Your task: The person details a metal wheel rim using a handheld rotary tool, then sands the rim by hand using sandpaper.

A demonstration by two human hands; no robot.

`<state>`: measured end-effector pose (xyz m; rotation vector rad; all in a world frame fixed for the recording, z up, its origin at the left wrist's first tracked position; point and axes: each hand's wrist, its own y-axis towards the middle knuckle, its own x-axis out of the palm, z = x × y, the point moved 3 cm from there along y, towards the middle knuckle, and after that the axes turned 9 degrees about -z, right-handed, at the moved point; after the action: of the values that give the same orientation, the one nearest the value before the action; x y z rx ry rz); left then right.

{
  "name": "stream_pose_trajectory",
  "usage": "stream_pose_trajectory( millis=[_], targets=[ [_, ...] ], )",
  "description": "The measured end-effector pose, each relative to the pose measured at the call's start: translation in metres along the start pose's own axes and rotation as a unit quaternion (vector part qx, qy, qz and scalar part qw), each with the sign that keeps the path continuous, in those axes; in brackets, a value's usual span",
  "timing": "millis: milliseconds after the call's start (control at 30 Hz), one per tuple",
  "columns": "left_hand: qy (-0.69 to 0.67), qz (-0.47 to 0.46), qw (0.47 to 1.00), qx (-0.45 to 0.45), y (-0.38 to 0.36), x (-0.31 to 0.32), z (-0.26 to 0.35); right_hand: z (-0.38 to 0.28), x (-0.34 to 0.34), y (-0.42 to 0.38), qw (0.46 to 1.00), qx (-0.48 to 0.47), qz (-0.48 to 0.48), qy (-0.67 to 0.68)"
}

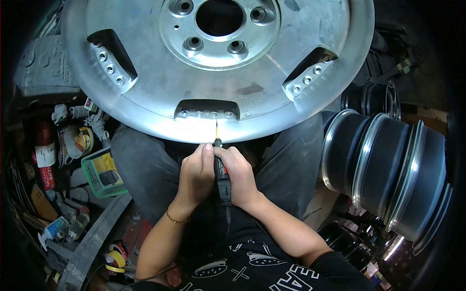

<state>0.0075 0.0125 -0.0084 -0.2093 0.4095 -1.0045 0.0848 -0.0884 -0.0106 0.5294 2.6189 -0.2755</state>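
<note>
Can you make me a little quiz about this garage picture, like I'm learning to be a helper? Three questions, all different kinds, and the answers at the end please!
1. Pick one: what color is the basket with things in it?
A) blue
B) green
C) purple

2. True or false: the bracelet is on the person's left wrist.

3. Fill in the blank: the thin tip of the black tool points away from the person's body, toward the big silver ____.

Key: 1. B. 2. True. 3. wheel.
</note>
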Motion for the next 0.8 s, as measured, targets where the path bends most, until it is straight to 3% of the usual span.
stream_pose_trajectory(
  millis=[100,400,500,733,800],
  targets=[
    [0.007,-0.002,0.999,0.048,0.003,0.005,-0.003,-0.003,-0.005,-0.001,1.000,0.006,-0.002,-0.007],
    [-0.012,-0.006,1.000,-0.025,-0.001,0.001,0.000,-0.002,-0.002,-0.001,1.000,0.008,-0.012,-0.009],
    [-0.003,-0.005,1.000,0.012,-0.001,0.004,-0.001,-0.002,-0.004,-0.004,0.999,0.018,-0.016,-0.022],
    [0.007,-0.008,1.000,-0.004,-0.009,-0.012,0.000,-0.008,0.004,0.002,1.000,-0.009,-0.014,-0.022],
    [-0.165,-0.034,0.984,-0.058,-0.017,-0.017,0.003,-0.013,0.005,0.001,0.999,-0.016,-0.018,-0.035]
  ],
)
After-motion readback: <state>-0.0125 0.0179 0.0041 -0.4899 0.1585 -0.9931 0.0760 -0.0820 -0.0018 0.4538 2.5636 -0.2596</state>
